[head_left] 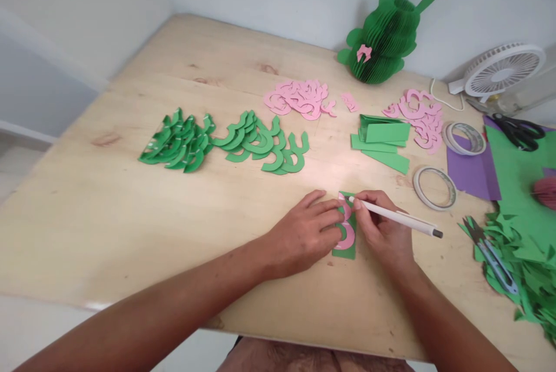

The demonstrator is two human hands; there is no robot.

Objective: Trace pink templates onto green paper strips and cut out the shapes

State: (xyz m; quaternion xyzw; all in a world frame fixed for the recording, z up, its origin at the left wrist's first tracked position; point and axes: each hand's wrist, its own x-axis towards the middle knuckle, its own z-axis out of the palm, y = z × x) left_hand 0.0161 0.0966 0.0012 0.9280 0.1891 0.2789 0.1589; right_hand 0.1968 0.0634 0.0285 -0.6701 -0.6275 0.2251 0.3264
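A white pen (399,217) is gripped in my right hand (386,233), its tip at the upper edge of a curved pink paper cutout (348,237). That cutout lies on a green paper strip (344,254) on the table. My left hand (306,233) rests flat, fingers stretched out, with the fingertips pressing on the cutout and covering its left part. Further left lie curved green paper cutouts (264,143) and a second heap of folded green cutouts (180,143). Several green paper strips (384,134) are stacked beyond my right hand.
Pink cutouts (299,98) lie behind. A green paper rabbit figure (386,42) stands by the wall, near a white fan (504,70). Tape rolls (435,188), thread snips (490,253), black scissors (519,128), purple paper (471,169) and green scraps (530,279) are at right.
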